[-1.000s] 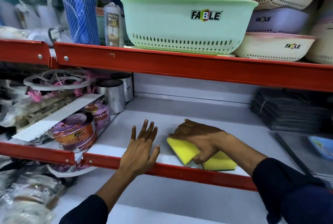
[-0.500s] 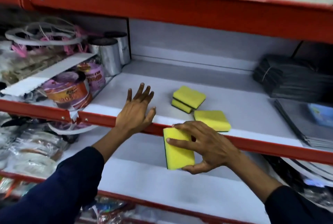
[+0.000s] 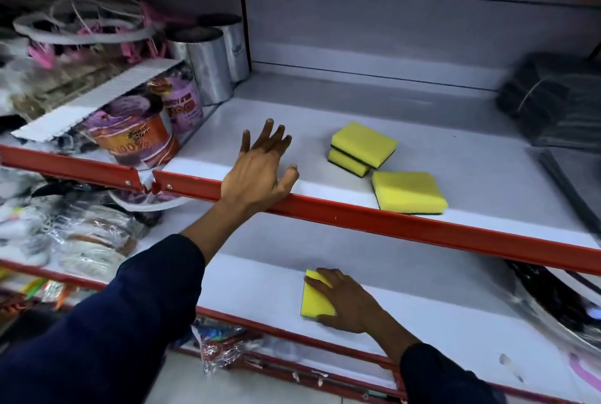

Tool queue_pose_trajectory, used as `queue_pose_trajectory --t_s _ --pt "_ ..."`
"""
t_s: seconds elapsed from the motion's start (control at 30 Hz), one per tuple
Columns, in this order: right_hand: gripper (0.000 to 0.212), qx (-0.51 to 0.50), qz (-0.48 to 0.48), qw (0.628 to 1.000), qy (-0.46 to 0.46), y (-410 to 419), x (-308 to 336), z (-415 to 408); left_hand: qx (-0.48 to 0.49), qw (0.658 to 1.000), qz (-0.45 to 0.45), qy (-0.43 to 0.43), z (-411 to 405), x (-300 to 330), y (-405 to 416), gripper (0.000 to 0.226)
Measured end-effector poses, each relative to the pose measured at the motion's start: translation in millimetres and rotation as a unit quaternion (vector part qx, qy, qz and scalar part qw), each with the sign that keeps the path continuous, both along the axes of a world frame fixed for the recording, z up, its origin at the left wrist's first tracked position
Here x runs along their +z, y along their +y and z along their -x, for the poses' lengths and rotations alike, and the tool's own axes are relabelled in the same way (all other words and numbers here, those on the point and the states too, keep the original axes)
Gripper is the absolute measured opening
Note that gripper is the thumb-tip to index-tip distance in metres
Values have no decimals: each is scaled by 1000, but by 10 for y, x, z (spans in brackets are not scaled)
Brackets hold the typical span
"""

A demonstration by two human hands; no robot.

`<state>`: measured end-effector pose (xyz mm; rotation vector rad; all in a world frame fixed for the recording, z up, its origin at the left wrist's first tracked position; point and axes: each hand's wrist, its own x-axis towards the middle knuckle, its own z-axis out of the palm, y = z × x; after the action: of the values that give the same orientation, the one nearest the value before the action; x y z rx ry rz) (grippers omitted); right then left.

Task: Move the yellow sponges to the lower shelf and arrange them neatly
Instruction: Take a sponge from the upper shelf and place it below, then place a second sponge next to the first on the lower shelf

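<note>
A yellow sponge (image 3: 314, 298) lies flat on the white lower shelf (image 3: 253, 293), near its front edge. My right hand (image 3: 349, 302) rests on top of it, fingers spread over its right half. On the upper shelf (image 3: 471, 156) two yellow sponges with dark undersides sit stacked (image 3: 362, 148). A third sponge (image 3: 409, 192) lies flat at that shelf's front edge. My left hand (image 3: 261, 169) is flat on the upper shelf's red front rail, fingers apart, holding nothing.
Metal tins (image 3: 208, 65) and packaged scrubbers (image 3: 136, 140) crowd the upper shelf's left side. A dark stack of bags (image 3: 549, 101) sits at its right. Plastic-wrapped goods (image 3: 81, 234) fill the lower left, and dark items (image 3: 553, 293) the lower right.
My right hand carried one sponge down from in front of the upper rail and laid it flat on the lower shelf. The camera tilted down. My left hand stayed on the rail.
</note>
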<state>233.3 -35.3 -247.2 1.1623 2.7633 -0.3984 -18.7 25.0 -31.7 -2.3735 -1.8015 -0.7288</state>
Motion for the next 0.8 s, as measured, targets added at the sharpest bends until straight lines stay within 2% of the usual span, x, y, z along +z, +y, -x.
queue_pose_trajectory --t_s 0.13,0.27,0.37,0.47,0.57,0.6,0.67,0.8 --pt "89 -12 17 1000 -2 21 -275 -69 8 1000 2 2 2 -4 11 74" --pt "87 -15 4 1000 6 -23 -111 -106 10 1000 5 0 -10 7 6 76" --pt "71 5 -61 992 110 -60 281 -110 12 1000 6 -1 -4 15 -5 77" --pt "51 42 -187 950 246 -109 822 -109 12 1000 3 -1 -8 9 -18 77" --pt "42 78 -361 869 328 -166 1390 -85 9 1000 0 2 -11 2 -22 77" --pt "40 61 -408 848 333 -170 1572 -67 8 1000 0 3 -10 -2 -23 77" --pt "39 -43 -454 828 326 -165 1904 -38 7 1000 1 2 -4 -10 -24 78" --pt "53 -318 -378 836 241 -23 2308 -65 9 1000 3 4 -10 -10 -22 79"
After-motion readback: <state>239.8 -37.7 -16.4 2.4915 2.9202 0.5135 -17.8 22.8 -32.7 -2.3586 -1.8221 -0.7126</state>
